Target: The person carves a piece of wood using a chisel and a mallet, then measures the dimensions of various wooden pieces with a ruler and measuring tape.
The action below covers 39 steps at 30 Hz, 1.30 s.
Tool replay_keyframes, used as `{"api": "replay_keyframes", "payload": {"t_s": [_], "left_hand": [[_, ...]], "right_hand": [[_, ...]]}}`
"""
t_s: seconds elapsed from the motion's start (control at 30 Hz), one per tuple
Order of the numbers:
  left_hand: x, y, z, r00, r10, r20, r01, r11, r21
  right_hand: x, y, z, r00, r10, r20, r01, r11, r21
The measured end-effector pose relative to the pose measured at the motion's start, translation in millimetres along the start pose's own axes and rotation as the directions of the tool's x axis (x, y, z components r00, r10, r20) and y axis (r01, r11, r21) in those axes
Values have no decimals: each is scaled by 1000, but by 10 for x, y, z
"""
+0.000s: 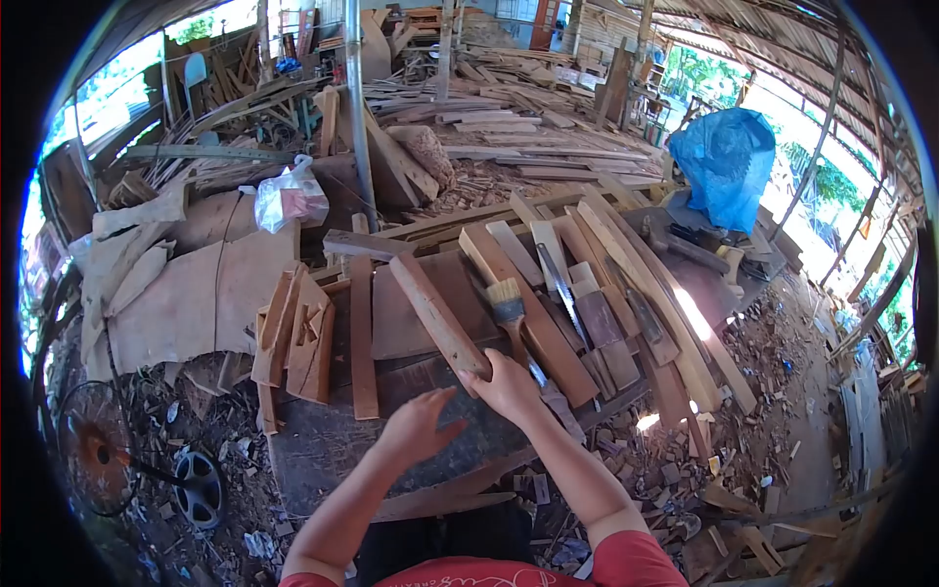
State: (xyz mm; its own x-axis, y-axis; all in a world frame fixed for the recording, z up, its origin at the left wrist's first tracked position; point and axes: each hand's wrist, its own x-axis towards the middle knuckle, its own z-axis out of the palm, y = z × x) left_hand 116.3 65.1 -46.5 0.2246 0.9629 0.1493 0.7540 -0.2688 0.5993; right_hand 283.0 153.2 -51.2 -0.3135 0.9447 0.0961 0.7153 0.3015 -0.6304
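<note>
My right hand (pixel 507 384) grips the near end of a squared wooden beam (pixel 435 311), which slants away to the left over the bench. My left hand (pixel 421 428) hovers left of that end, thumb and fingers apart, holding nothing. Just beyond my right hand, a paintbrush (pixel 506 303) with pale bristles lies across a long plank (pixel 528 318). A handsaw (pixel 559 284) rests among the boards farther right. To the left, a narrow board (pixel 362 338) lies lengthwise, with notched wood blocks (pixel 311 338) beside it.
The dark workbench (pixel 342 470) carries several more boards on its right side. Blue plastic sheeting (pixel 724 166) stands at the back right, a white plastic bag (pixel 290 199) at the back left. A fan (pixel 98 450) stands low at left. Wood scraps litter the ground; a metal post (pixel 358 117) rises ahead.
</note>
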Motion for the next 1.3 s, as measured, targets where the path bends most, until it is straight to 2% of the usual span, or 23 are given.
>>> {"api": "replay_keyframes", "payload": {"t_s": [0.1,0.17,0.2,0.23,0.3,0.37,0.43,0.47,0.5,0.53,0.6,0.63,0.67,0.77,0.83,0.9,0.93,1.0,1.03,1.1,1.17,1.23,1.3], "left_hand": [[-116,208,76,999,24,-34,-26,999,-34],[-210,452,-5,990,-118,-71,107,985,-139],[-255,480,-25,980,-127,-151,100,979,-176],[-289,464,-38,982,-117,-150,89,980,-178],[-388,368,-84,983,-103,-152,47,942,-331],[-501,303,-141,984,-101,-147,39,927,-372],[-595,223,-173,986,-92,-141,26,911,-412],[-650,174,-172,977,-178,-114,105,878,-468],[-695,116,-156,962,-261,-81,183,835,-519],[-735,53,-126,966,-248,-73,175,837,-519],[-802,-57,-61,931,-356,-77,271,818,-508],[-819,-86,-32,936,-346,-69,266,820,-507],[-834,-102,-3,930,-360,-80,273,818,-505],[-845,-144,75,920,-380,-99,281,813,-510],[-831,-131,111,914,-388,-117,278,811,-514],[-807,-96,132,898,-397,-189,257,823,-506],[-784,-78,153,901,-392,-186,256,826,-502],[-730,-41,209,906,-410,-104,271,751,-603],[-685,0,243,909,-405,-97,272,753,-599],[-573,115,303,939,-345,4,279,753,-596],[-483,137,367,956,-291,30,257,786,-562],[-401,137,468,969,-242,58,235,815,-529],[-346,113,609,946,-324,26,210,549,-809]], "right_hand": [[-13,-30,147,988,122,97,-124,992,8],[-23,171,391,972,87,218,-157,931,330],[-143,46,315,986,31,161,-117,817,564],[-208,-6,209,988,36,152,-116,820,561],[-343,-18,-12,891,173,420,-429,628,650],[-535,-28,-177,898,186,398,-422,618,663],[-740,-17,-329,889,304,342,-455,494,741],[-823,90,-338,890,314,330,-450,490,747],[-918,223,-332,921,279,271,-384,533,754],[-1009,335,-343,947,242,214,-317,575,754],[-1182,506,-421,942,280,184,-317,570,757],[-1235,560,-454,937,308,166,-321,567,758],[-1272,588,-486,968,250,10,-178,663,727],[-1343,733,-626,929,366,-56,-242,717,654],[-1343,779,-721,929,364,-72,-233,722,651],[-1335,841,-767,928,368,-61,-291,815,500],[-1313,837,-772,926,372,-64,-292,812,505],[-1238,752,-689,953,267,-141,-192,897,399],[-1171,744,-573,947,244,-210,-133,890,436],[-1018,647,-477,952,277,-133,-210,902,378],[-863,533,-309,951,213,-222,-114,915,388],[-716,429,-242,972,183,-150,-117,923,367],[-611,228,-251,986,151,-66,-117,923,366]]}}
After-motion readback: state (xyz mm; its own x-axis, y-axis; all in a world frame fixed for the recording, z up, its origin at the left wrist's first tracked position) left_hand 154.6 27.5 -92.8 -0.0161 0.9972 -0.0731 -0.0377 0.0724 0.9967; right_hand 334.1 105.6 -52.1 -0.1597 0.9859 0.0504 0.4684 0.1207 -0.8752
